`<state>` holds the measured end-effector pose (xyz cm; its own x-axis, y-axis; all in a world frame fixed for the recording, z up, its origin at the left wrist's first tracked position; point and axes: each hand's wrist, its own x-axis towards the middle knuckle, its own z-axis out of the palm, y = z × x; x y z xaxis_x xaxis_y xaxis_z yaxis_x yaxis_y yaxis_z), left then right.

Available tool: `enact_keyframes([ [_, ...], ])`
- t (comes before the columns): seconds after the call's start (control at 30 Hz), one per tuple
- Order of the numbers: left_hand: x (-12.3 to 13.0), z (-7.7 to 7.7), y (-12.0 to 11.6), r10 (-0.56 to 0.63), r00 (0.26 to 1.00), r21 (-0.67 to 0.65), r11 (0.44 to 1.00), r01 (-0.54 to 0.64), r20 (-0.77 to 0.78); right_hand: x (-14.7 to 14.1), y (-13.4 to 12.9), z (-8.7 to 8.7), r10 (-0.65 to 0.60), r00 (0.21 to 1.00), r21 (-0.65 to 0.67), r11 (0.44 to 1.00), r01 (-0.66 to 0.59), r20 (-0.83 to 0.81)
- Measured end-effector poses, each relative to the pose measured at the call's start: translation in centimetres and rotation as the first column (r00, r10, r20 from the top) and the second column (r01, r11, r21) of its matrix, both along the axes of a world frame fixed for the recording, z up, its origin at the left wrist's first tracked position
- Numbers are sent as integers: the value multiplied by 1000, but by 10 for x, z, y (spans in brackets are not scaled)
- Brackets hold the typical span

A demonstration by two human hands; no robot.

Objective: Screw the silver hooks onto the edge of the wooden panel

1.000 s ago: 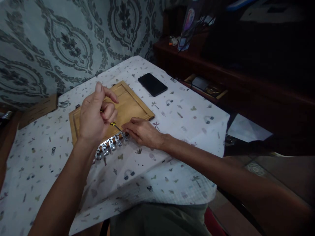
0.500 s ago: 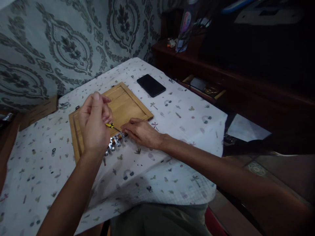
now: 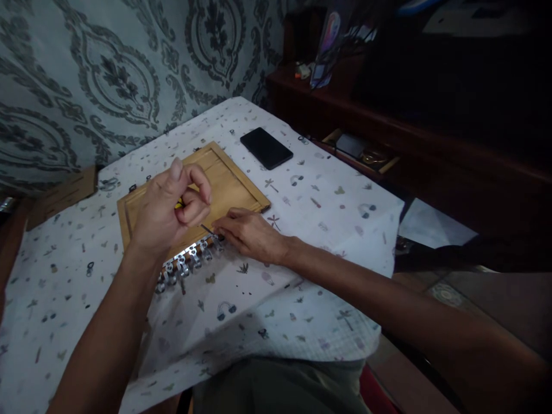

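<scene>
A wooden panel (image 3: 228, 178) with a raised frame lies on the patterned cloth. Along its near edge runs a row of shiny metal rings (image 3: 182, 265). My left hand (image 3: 175, 201) is above the panel, its fingers curled round a small screwdriver whose yellow handle (image 3: 179, 203) shows between them. The thin shaft (image 3: 207, 230) points down to the right end of the metal row. There my right hand (image 3: 250, 233) rests palm down, fingertips pressed together at the panel's edge beside the tip. What they pinch is hidden.
A black phone (image 3: 266, 148) lies behind the panel. Brown cardboard (image 3: 64, 195) is at the table's left edge, by the patterned wall. On the right, a dark red desk (image 3: 328, 95) holds a clear bottle (image 3: 325, 49), with an open drawer (image 3: 360, 152) below.
My left hand has turned and its fingers now cover most of the yellow handle. More of the metal row shows. My right hand stays at the same spot.
</scene>
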<state>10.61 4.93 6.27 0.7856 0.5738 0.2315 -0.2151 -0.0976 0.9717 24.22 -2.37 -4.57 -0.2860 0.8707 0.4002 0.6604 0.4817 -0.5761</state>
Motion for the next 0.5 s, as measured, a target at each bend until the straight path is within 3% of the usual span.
enact_keyframes([
  [0.07,-1,0,-1,54,998,4,999,-54,12,0,-1,1,4,1000,5,1000,-4,3],
  [0.23,-6,5,-13,343,932,-7,939,-344,114,0,0,2,9,1000,9,1000,-9,4],
  [0.5,-6,8,-24,469,879,-56,883,-466,81,0,1,-1,-1,1000,3,1000,1,6],
])
